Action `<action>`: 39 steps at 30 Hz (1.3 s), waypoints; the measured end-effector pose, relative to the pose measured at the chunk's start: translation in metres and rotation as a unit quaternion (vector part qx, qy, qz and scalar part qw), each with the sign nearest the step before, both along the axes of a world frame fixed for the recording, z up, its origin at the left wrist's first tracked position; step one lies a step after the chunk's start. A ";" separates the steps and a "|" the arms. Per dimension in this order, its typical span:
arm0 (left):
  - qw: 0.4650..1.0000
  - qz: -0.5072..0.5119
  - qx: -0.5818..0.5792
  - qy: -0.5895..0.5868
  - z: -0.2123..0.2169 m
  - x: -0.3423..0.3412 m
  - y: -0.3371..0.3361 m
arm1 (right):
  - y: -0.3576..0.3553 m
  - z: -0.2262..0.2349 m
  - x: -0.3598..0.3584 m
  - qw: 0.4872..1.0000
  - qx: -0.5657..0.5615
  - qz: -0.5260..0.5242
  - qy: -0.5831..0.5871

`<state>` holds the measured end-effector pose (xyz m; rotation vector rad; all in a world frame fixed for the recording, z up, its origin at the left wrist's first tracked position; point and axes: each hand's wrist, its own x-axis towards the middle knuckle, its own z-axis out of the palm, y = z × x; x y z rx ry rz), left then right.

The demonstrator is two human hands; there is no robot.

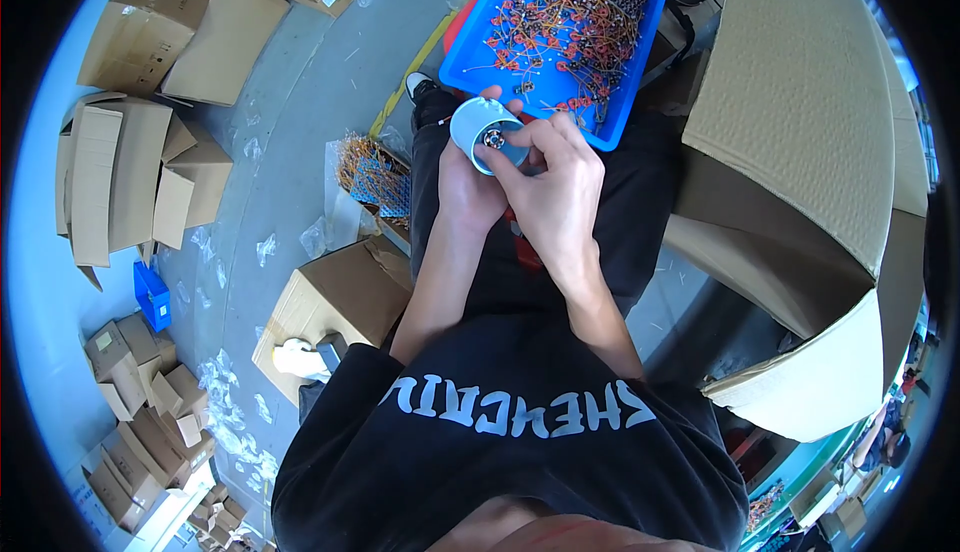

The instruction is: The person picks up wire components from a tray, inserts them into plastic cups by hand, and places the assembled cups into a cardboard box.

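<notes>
Cradling cup (464, 130), left hand (470, 188) around, right fingers (548, 138) curled

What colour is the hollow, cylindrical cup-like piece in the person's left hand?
The cup-like piece looks pale blue, shown best in the head view.

Just above the middle of the frame, your left hand (468, 190) is curled in a cradling grip, fingertips showing at its upper side. Your right hand (562, 174) sits beside it on the right, thumb and forefinger drawn close, pointing left. Your left forearm (440, 272) and right forearm (602, 317) rise bare from below, converging upward.
</notes>
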<state>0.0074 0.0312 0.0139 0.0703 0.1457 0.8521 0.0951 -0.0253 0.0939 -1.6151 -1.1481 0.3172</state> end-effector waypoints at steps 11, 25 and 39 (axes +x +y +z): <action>1.000 -0.003 -0.024 0.001 0.003 0.004 -0.002 | 0.005 0.005 0.009 0.993 -0.080 0.006 -0.091; 0.999 -0.005 -0.002 -0.035 0.002 0.002 0.002 | 0.003 0.001 0.010 0.993 -0.067 0.032 -0.088; 0.994 -0.015 -0.041 -0.096 0.006 0.009 -0.001 | -0.004 0.021 0.015 0.991 -0.042 0.069 -0.111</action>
